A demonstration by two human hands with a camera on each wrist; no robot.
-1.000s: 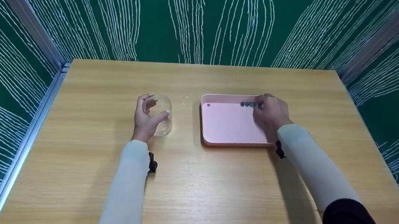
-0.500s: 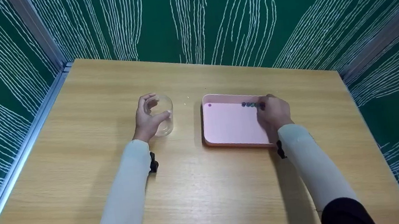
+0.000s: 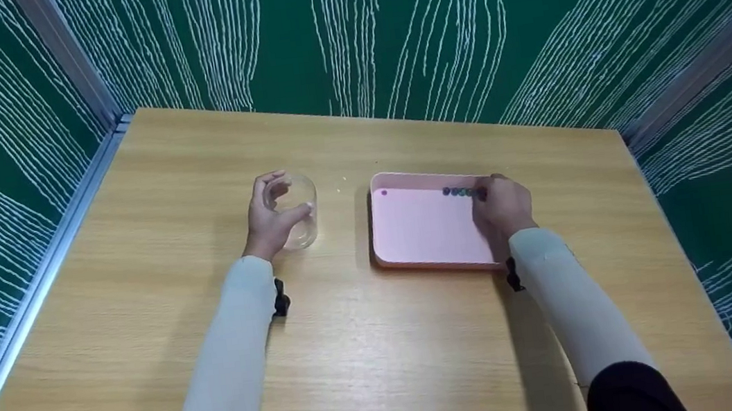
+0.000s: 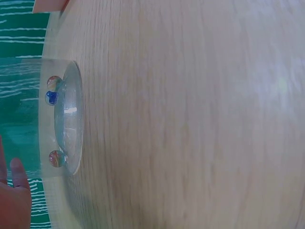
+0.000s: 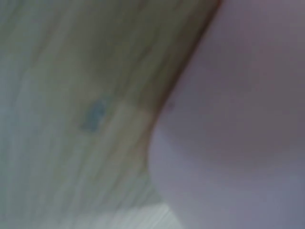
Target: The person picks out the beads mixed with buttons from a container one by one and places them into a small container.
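My left hand [image 3: 268, 219] grips a clear, cylindrical jar [image 3: 307, 230] that stands on the table, its thumb along the near side. A few glass marbles [image 4: 56, 158] lie at the jar's bottom in the left wrist view. On the right, my right hand [image 3: 507, 203] reaches into a shallow pink tray [image 3: 425, 230]. Its fingertips pinch a dark marble [image 3: 482, 192] at the right end of a row of marbles [image 3: 454, 191] along the tray's far wall. The hand hides the tray's right side. Only the blurred pink tray wall [image 5: 238, 114] fills the right wrist view.
The wooden table [image 3: 372, 365] ends at green walls [image 3: 285, 34] with white wavy lines behind and at both sides. Tiny pale specks [image 3: 342, 185] lie between jar and tray. A small magenta dot [image 3: 384, 193] shows in the tray's far left corner.
My right fingertips have shifted very slightly to the right at the end of the marble row. My left hand and the jar have stayed in place.
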